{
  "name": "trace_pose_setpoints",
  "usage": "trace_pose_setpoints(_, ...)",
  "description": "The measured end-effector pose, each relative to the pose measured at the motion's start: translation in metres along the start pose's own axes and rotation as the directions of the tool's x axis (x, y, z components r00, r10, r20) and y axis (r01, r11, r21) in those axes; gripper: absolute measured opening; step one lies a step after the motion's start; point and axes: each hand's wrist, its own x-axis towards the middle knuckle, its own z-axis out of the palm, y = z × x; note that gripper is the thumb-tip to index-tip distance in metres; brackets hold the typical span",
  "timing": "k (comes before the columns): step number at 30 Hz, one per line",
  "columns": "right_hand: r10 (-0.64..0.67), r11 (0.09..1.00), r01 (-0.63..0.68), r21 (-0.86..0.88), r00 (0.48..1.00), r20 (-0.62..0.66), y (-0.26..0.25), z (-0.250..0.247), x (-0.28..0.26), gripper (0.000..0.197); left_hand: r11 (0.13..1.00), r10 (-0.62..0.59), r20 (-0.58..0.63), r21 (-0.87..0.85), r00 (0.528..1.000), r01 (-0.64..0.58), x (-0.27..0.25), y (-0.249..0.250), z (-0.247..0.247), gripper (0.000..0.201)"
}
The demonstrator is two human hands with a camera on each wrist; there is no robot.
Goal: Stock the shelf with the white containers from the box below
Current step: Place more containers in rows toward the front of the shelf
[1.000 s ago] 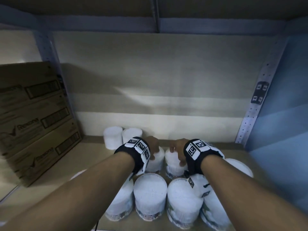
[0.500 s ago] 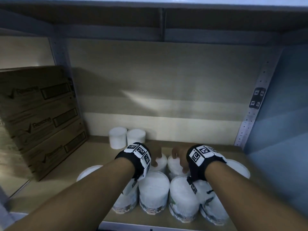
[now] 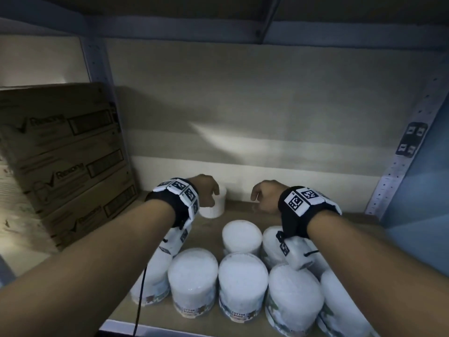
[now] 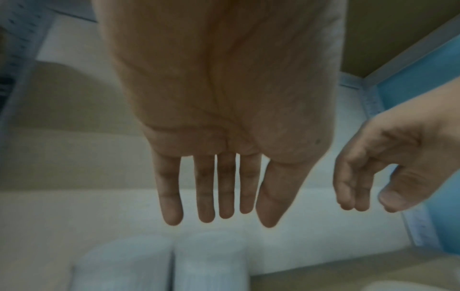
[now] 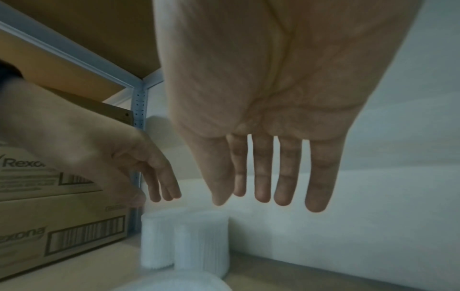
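Several white containers stand on the shelf board (image 3: 240,209). A front row (image 3: 193,276) runs across the near edge, and one container (image 3: 241,235) stands behind it. Two small containers (image 5: 199,242) stand at the back wall, one of them (image 3: 216,203) partly behind my left hand. My left hand (image 3: 206,193) hovers above them, fingers straight and hanging down (image 4: 219,196), holding nothing. My right hand (image 3: 263,197) floats to the right of it over bare board, fingers (image 5: 283,177) also straight and empty. The box below is out of view.
A stack of brown cardboard cartons (image 3: 65,161) fills the left of the shelf. A perforated metal upright (image 3: 408,147) and a blue wall (image 3: 427,181) close the right side. The upper shelf (image 3: 218,10) hangs low overhead. Bare board lies at the back right.
Both hands have let go of the two middle containers and lifted up and back towards the rear wall, with fingers now spread and empty.
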Motion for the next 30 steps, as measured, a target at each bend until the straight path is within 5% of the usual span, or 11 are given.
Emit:
trace_pose_setpoints(10,-0.063,0.998,0.063,0.013,0.998,0.025,-0.034,0.01,0.074,0.027,0.972,-0.231,0.075,-0.036,0.97,0.234,0.035,-0.085,0.01,0.051)
trace_pose_setpoints(20,-0.109,0.992,0.112,-0.056,0.993,0.052,-0.071,0.023,0.122,0.037,0.96,-0.243,0.059,-0.125,0.968,0.249,0.059,-0.112,0.024,0.051)
trace_pose_setpoints(26,-0.125,0.966,0.148,-0.21,0.985,0.12,-0.082,0.035,0.136,0.048,0.975,-0.204,0.018,-0.089,0.979,0.204,0.061,-0.112,0.029,0.023)
trace_pose_setpoints(30,-0.162,0.951,0.193,-0.243,0.977,0.142,-0.082,0.035,0.138,0.048,0.977,-0.197,-0.034,-0.095,0.98,0.193,0.06,-0.113,0.034,0.043)
